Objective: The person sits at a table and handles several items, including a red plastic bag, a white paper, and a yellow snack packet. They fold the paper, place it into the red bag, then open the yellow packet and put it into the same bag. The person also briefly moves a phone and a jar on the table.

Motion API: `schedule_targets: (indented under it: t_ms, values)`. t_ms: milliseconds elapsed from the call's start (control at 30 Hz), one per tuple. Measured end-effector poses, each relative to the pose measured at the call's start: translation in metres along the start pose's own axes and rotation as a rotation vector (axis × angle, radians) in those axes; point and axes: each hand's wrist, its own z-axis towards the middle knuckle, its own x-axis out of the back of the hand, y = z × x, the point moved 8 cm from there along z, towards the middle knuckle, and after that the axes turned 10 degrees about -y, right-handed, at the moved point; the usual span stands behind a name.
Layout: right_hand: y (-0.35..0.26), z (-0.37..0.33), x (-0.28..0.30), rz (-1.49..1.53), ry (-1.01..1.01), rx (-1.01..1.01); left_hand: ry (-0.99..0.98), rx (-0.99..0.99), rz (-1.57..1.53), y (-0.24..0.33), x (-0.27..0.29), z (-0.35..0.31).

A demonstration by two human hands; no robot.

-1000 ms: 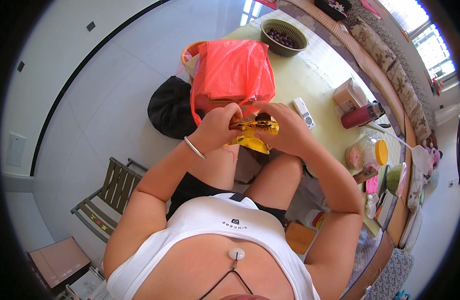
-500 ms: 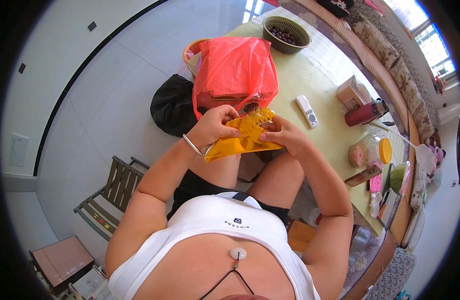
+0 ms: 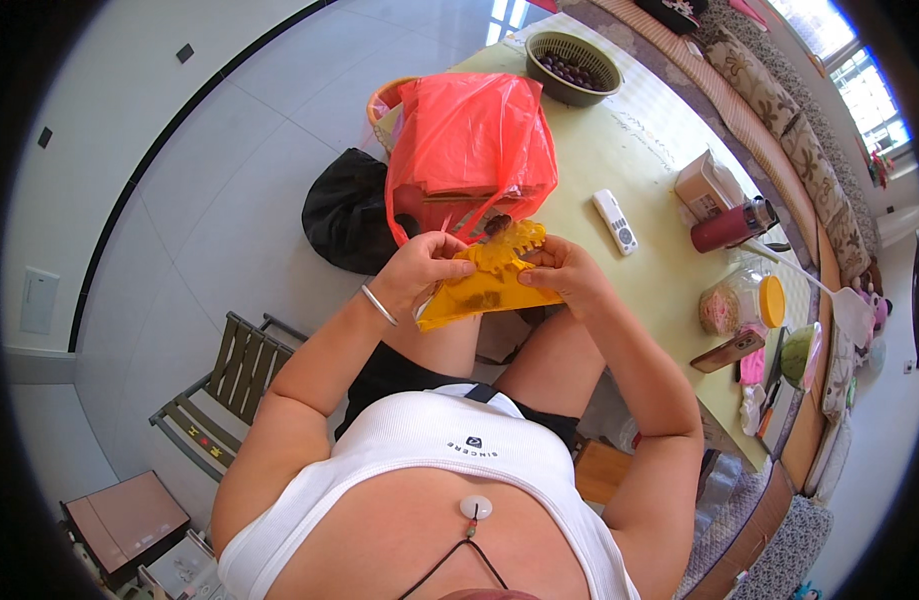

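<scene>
Above my lap, both hands hold a shiny yellow plastic packet (image 3: pixel 489 285). My left hand (image 3: pixel 419 268) pinches its left side between thumb and fingers. At its right side my right hand (image 3: pixel 564 268) is closed on the packet in the same way. A toothed, see-through yellow edge (image 3: pixel 529 236) stands up at the packet's top, and a small dark brown thing (image 3: pixel 497 226) shows beside it; what that is I cannot make out. Just beyond my hands, a red plastic bag (image 3: pixel 469 140) covers something boxy.
A black bag (image 3: pixel 347 215) lies left of the red bag. On the pale table (image 3: pixel 569 150) are a green colander (image 3: pixel 573 65) of dark round fruit, a white remote (image 3: pixel 615 222), a dark red flask (image 3: pixel 729 226), a yellow-lidded jar (image 3: pixel 739 302) and a phone (image 3: pixel 727 352). A folding stool (image 3: pixel 219 385) stands left.
The packet has tilted so more of its front shows, with a dark patch visible on it. My left hand has shifted slightly down and right. Both hands keep their hold.
</scene>
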Motion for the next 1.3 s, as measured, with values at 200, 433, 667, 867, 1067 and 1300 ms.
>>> schedule_targets:
  t_ms: [200,433,667,867,1067,1300]
  values:
    - [-0.005,-0.004,-0.003,-0.070,0.041,0.089,0.010,-0.004,0.174,0.011,-0.007,-0.009]
    - [0.002,-0.008,0.009,-0.140,0.137,0.148,0.115,-0.139,0.179,0.021,-0.012,-0.016]
    - [0.009,-0.008,0.005,-0.060,0.014,0.160,0.119,-0.131,0.263,0.017,-0.004,-0.023]
    - [-0.054,-0.025,0.001,-0.804,0.146,0.351,0.207,-0.301,0.859,0.057,-0.024,-0.038]
    - [-0.077,-0.024,-0.042,-1.177,0.043,0.173,0.138,-0.411,1.074,0.065,-0.043,-0.036]
    - [-0.071,-0.021,-0.045,-1.234,-0.011,0.069,0.131,-0.386,1.076,0.059,-0.041,-0.035]
